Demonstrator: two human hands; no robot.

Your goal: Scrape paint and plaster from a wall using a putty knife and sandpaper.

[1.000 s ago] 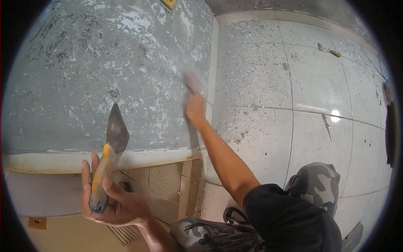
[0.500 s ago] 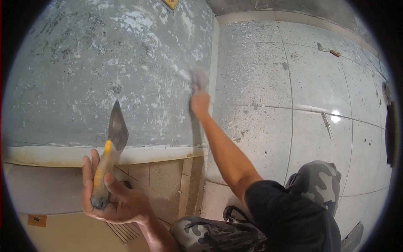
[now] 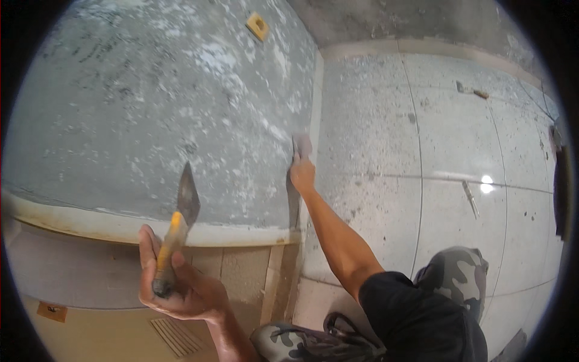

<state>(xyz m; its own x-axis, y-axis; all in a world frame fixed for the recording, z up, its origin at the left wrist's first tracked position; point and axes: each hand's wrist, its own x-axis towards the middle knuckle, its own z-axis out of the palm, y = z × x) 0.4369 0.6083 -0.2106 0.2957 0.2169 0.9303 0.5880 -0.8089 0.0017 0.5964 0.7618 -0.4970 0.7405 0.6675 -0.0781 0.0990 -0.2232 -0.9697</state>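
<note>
My left hand (image 3: 196, 295) holds a pointing trowel (image 3: 189, 199) by its worn yellow-and-grey handle. The handle lies across the palm under my thumb, and the pointed blade stands up in front of the grey wall (image 3: 108, 157). Farther right, my right arm is stretched out toward the wall's right edge. There my right hand (image 3: 303, 175) grips a flat pinkish-grey piece (image 3: 303, 145), blurred, up against the wall surface. My fingers hide part of it, and its exact kind cannot be made out. Pale patches and flaking spots mark the wall.
Pale floor tiles (image 3: 458, 139) on the right carry scattered chips and dust. A scraper (image 3: 473, 90) lies far off, and a thin light-coloured tool (image 3: 470, 199) lies nearer. A yellow electrical box (image 3: 257, 26) sits in the wall. A white ledge (image 3: 120, 223) runs along the wall's near edge.
The whole view has shifted, so the wall, both hands and the trowel appear lower and slightly farther right. The yellow box now shows fully. Both hands keep their holds.
</note>
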